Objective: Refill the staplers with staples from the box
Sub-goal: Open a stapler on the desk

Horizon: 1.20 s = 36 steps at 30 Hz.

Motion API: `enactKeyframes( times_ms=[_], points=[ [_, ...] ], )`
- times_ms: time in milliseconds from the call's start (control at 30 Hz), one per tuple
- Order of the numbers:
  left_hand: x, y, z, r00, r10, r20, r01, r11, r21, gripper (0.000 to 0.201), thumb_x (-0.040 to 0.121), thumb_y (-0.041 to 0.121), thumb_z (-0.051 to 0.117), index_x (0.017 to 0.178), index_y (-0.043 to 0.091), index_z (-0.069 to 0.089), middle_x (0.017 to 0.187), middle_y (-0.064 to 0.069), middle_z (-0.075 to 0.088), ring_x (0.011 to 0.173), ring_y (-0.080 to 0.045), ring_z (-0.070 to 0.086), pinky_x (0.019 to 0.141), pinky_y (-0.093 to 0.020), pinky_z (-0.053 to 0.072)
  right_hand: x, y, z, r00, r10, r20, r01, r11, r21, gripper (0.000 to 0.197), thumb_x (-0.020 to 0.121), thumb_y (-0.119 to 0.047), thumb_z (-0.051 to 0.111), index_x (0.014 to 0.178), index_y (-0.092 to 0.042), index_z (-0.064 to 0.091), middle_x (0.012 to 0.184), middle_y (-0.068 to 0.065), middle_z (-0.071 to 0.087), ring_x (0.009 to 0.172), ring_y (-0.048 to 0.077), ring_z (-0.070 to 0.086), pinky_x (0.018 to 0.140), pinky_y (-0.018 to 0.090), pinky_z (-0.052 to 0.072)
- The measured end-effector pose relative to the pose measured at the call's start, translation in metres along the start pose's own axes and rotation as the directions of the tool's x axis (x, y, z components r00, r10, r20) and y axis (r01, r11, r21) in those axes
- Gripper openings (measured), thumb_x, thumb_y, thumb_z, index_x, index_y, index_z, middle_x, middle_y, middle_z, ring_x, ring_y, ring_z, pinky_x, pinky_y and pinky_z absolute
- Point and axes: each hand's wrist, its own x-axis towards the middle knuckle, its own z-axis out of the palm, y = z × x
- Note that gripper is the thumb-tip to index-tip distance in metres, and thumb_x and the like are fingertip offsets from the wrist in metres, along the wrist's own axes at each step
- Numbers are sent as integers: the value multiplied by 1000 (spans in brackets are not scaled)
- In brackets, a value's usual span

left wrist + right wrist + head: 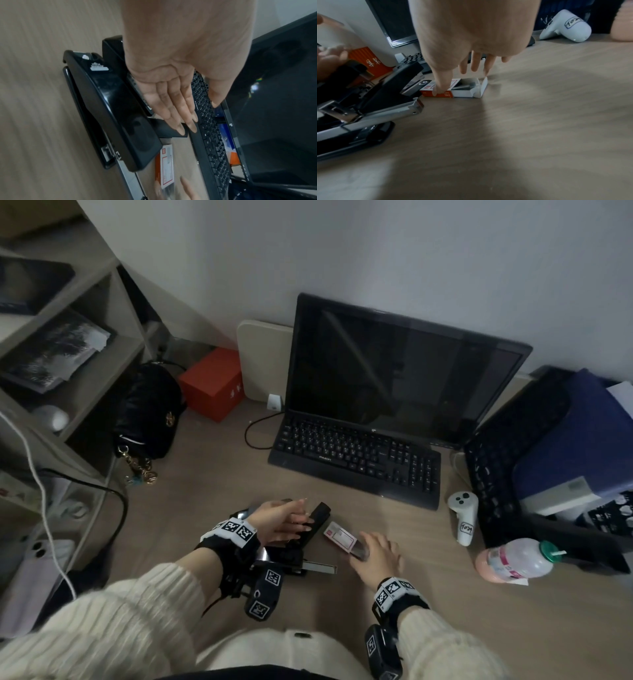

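Black stapler open, nose toward staple box; long axis sideways.

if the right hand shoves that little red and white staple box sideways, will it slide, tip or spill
The small red and white cardboard staple box lies flat and low on the smooth wooden desk, so it would probably slide, not tip. Its white inner tray is pulled out with grey staple strips exposed; a quick shove might shift them. The right hand touches it with straight fingers.

Bare desk near-right: free room. Keyboard blocks behind; opened staplers left; controller & bottle right.
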Motion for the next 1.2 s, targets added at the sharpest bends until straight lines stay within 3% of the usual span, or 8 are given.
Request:
enactKeyframes(
  times_ms=[200, 300, 367, 567, 767, 933, 1067, 1200],
  points=[
    [0, -10, -10, 997, 45, 69, -64, 954, 293, 40, 88, 31, 71, 113, 0, 67, 104, -10, 75, 101, -23, 70, 102, -40, 50, -5, -9, -2, 988, -132, -86, 134, 991, 24, 41, 90, -46, 54, 130, -34, 49, 133, -13, 45, 119, 18, 33, 87, 30, 25],
    [-8, -15, -14, 989, 34, 143, -125, 712, 691, 43, 78, 55, 72, 108, 23, 74, 104, 8, 73, 100, -8, 65, 99, -26, 47, -8, -10, 1, 982, -173, -79, 175, 984, 20, 34, 91, -43, 52, 124, -35, 53, 128, -16, 48, 116, 17, 36, 86, 30, 25],
    [-14, -18, -11, 982, 19, 187, -169, 527, 833, 44, 79, 57, 71, 111, 27, 73, 107, 12, 70, 101, -4, 62, 93, -18, 43, -9, -9, 4, 983, -177, -55, 179, 984, 27, 33, 92, -40, 52, 125, -34, 53, 129, -15, 48, 117, 17, 36, 90, 31, 27],
    [-20, -26, -8, 976, 48, 212, -215, 357, 909, 57, 67, 59, 80, 112, 27, 69, 104, 11, 67, 99, -8, 63, 86, -21, 48, -14, -5, 9, 982, -185, -25, 186, 982, 36, 32, 94, -35, 48, 126, -33, 52, 129, -15, 48, 118, 16, 35, 93, 32, 27],
    [-23, -35, -9, 976, 130, 176, -190, 104, 976, 33, 73, 45, 75, 99, 26, 67, 94, 5, 68, 92, -18, 67, 79, -29, 54, -21, -2, 10, 984, -176, -24, 176, 983, 43, 30, 93, -32, 50, 123, -35, 54, 129, -16, 49, 119, 15, 37, 93, 31, 28],
    [-21, -33, -11, 963, 159, 218, -239, 128, 963, 29, 80, 30, 75, 107, 20, 70, 96, 0, 68, 94, -18, 64, 70, -19, 40, -25, -1, 10, 981, -193, -19, 193, 978, 81, 28, 92, -30, 54, 120, -32, 58, 124, -15, 54, 116, 15, 44, 91, 28, 32],
    [-18, -32, -20, 937, 261, 230, -298, 260, 918, 31, 79, 26, 78, 106, 12, 70, 90, 6, 63, 85, -9, 57, 62, -8, 36, -28, -8, 7, 990, -130, 48, 90, 868, 488, 13, 96, -28, 52, 98, -32, 64, 104, -3, 69, 95, 16, 65, 89, 36, 52],
    [-17, -31, -23, 932, 299, 204, -312, 379, 871, 37, 78, 31, 80, 108, 13, 69, 92, 9, 63, 88, -7, 58, 68, -12, 38, -25, -16, 2, 996, -80, 44, 35, 783, 621, 19, 98, -41, 44, 93, -42, 62, 91, -10, 70, 94, 14, 65, 93, 45, 49]
  ],
)
